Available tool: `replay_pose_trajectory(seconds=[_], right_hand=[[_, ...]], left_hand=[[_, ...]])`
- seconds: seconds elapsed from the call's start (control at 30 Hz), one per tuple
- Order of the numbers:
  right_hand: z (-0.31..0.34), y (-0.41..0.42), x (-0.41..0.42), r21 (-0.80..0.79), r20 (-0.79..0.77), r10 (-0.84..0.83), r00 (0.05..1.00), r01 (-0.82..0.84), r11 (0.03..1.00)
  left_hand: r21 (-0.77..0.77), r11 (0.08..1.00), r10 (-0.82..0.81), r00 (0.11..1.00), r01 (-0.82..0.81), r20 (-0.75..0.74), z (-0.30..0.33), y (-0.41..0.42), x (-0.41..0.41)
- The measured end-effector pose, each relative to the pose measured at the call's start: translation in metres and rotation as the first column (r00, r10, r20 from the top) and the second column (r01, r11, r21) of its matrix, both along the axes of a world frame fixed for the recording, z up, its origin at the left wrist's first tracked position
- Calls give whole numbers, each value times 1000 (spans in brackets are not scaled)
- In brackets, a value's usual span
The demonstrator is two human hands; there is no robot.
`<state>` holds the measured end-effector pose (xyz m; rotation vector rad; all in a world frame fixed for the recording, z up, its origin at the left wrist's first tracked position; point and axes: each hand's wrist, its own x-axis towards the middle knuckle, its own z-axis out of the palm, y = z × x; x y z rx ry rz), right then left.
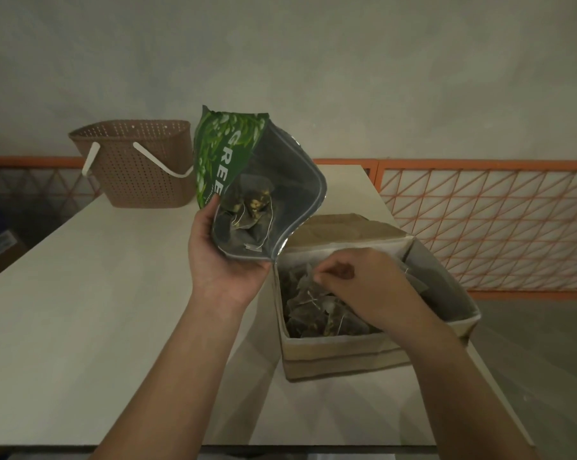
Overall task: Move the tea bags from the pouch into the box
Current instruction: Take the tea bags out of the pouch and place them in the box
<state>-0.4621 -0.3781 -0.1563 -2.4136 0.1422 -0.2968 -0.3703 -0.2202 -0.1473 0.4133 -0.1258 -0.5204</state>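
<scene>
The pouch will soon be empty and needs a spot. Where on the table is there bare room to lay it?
The widest bare patch of the table lies left of the box, in front of the basket. A smaller strip lies behind the box. It is crowded over the box, where the right hand works beside the pouch.

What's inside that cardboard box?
The box holds a heap of tea bags with strings. The right hand hovers over it, hiding part of the heap. How deep the heap goes cannot be seen.
</scene>
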Motion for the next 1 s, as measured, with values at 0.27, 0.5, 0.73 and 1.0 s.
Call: replay_pose_trajectory(seconds=[0.27, 0.5, 0.73, 1.0], right_hand=[[28, 29, 9, 316, 411, -98, 906, -41, 948], [15, 56, 16, 80, 101, 27, 994, -35, 996], [22, 51, 12, 51, 92, 19, 996, -24, 998], [20, 44, 7, 70, 116, 64, 991, -72, 995]], left_hand=[[27, 999, 38, 999, -37, -27, 2, -2, -4], [93, 993, 78, 997, -76, -18, 2, -1, -6], [92, 993, 72, 997, -71, -13, 1, -2, -3], [68, 994, 82, 997, -82, 0, 0, -5, -4]])
